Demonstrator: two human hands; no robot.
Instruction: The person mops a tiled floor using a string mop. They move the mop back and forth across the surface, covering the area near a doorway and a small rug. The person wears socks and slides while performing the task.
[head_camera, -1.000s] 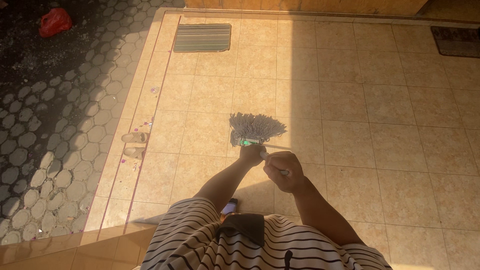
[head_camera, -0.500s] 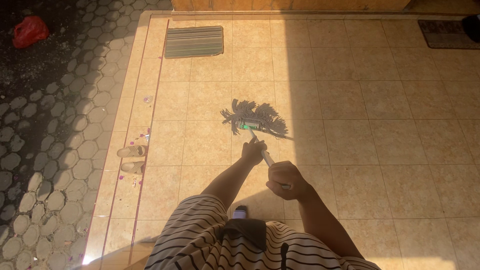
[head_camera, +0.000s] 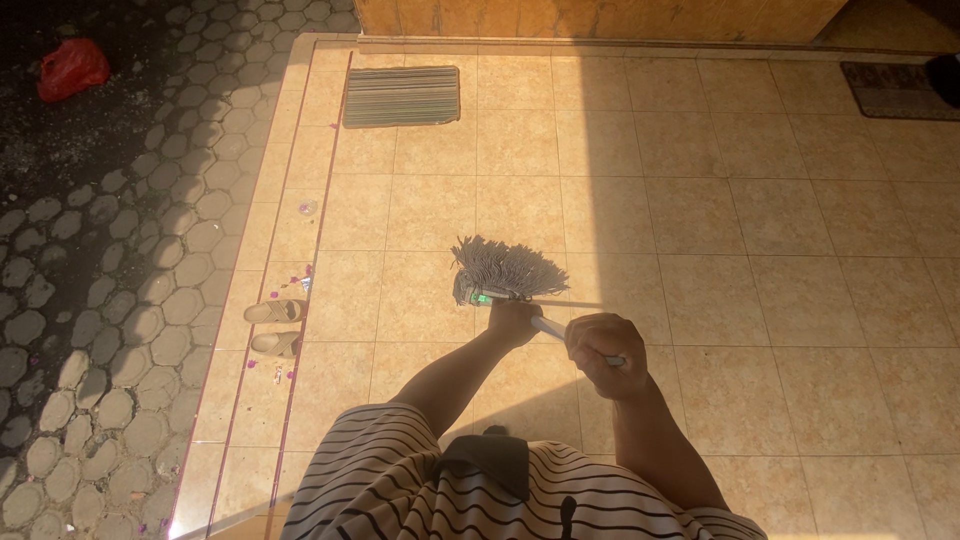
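The right hand (head_camera: 603, 352) is closed around the upper end of a mop handle (head_camera: 550, 327), and the left hand (head_camera: 515, 320) grips the same handle lower down, just behind the mop head (head_camera: 505, 268). The grey strands of the mop head lie spread on the tiled floor (head_camera: 720, 260), fanned away from the person, with a green collar where the head joins the handle.

A judgement on risk: both hands sit close together near the head, so a hard push could twist the handle in the grip or drag the strands unevenly. To the left, a pair of sandals (head_camera: 274, 327) rests on the raised border strip, near enough that a wide sweep that way could knock them off onto the paving stones (head_camera: 90, 300). Small bits of litter lie beside them.

Open tile stretches ahead and to the right, well apart from anything. A striped doormat (head_camera: 401, 96) lies far ahead by the wall, a second mat (head_camera: 890, 90) at the far right corner, and a red bag (head_camera: 72, 68) sits out on the stones
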